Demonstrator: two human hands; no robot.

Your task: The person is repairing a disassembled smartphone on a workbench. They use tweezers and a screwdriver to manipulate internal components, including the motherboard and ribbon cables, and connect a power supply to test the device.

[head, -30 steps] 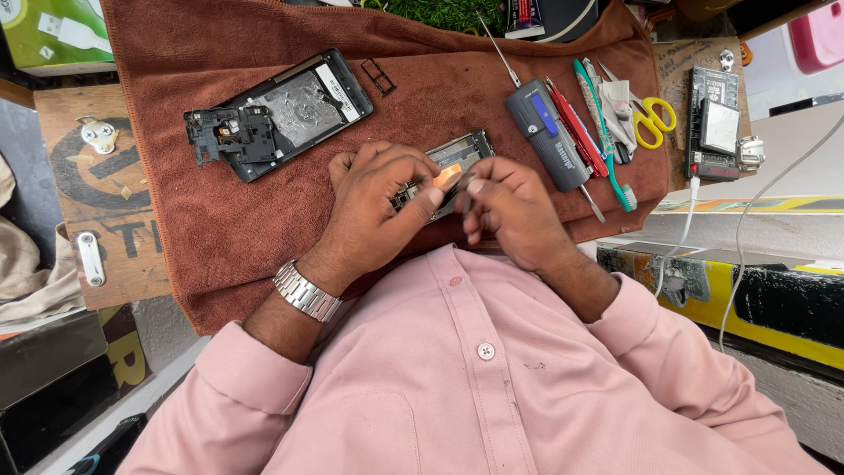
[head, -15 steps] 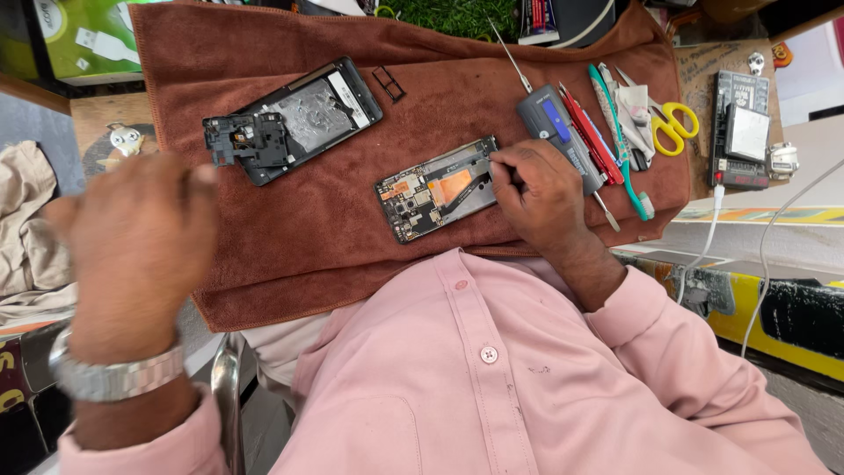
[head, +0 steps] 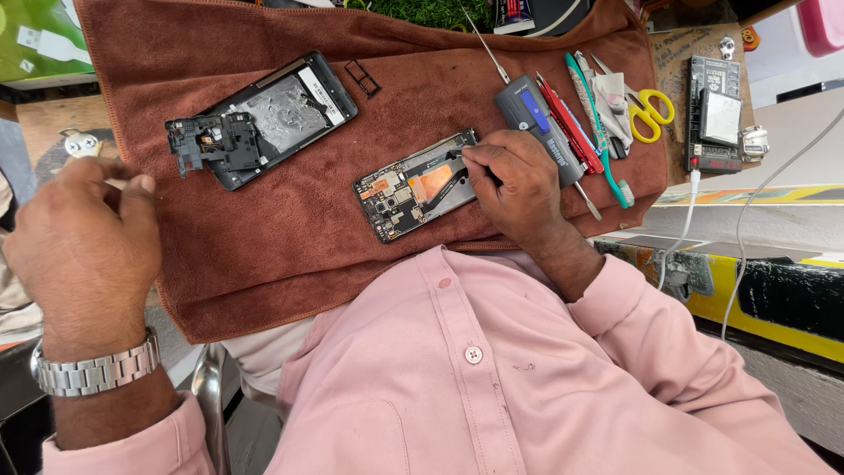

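Note:
An opened phone [head: 409, 186] with bare circuit boards and an orange patch lies on the brown towel [head: 264, 255]. My right hand [head: 519, 185] rests at its right end, fingers pinched on a thin dark tool [head: 490, 176] whose tip touches the phone's upper edge. My left hand [head: 83, 246], with a metal watch on the wrist, is raised off the left edge of the towel, away from the phone. Its fingers are curled together, and I cannot see whether they hold anything.
A second opened phone shell [head: 272, 110] with a black frame piece lies at the upper left, a small card tray [head: 362, 77] beside it. Right of my hand are a grey-blue tool [head: 532, 119], red pens, a teal toothbrush [head: 602, 132], yellow scissors [head: 651, 114] and a small test board [head: 714, 114] with a white cable.
My left hand left the phone and moved out to the left, off the towel. My right hand stayed on the phone's right end, with the tool tip at its upper edge.

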